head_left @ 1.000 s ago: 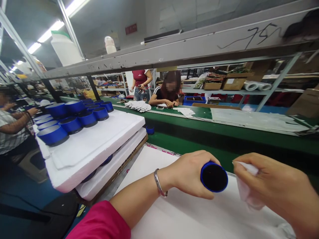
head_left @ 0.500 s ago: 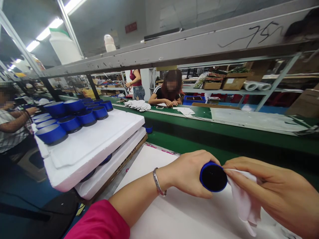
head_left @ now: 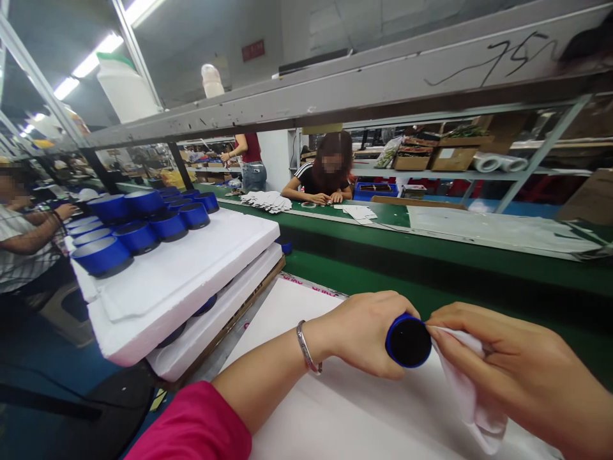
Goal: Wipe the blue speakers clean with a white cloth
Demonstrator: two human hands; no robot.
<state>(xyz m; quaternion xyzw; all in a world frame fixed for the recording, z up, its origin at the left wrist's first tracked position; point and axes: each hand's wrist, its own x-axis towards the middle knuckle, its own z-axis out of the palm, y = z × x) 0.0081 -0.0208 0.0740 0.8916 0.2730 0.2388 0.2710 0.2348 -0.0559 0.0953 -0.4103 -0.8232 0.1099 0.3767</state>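
My left hand [head_left: 366, 332] is wrapped round a blue cylinder [head_left: 408, 340], whose round black end faces me. A white cloth [head_left: 467, 390] is pinched in my right hand [head_left: 512, 364], with its loose part hanging down below the fingers. The right fingertips and the cloth's edge are close against the right side of the cylinder; whether they press on it I cannot tell. Both hands are above a white sheet [head_left: 306, 409] on the work surface. The cylinder's far side is hidden by my left hand.
On the left, several blue cylinders [head_left: 136, 237] stand on stacked white foam trays [head_left: 201, 268]. A green conveyor belt [head_left: 345, 255] runs across beyond the sheet. Overhead is a metal shelf [head_left: 268, 102] with bottles. A person [head_left: 330, 169] sits across the belt, near white paper pieces [head_left: 265, 202].
The cylinder has turned slightly in my left hand. The hanging part of the cloth has swung to the right, and my right fingers have shifted a little along the cylinder's edge.
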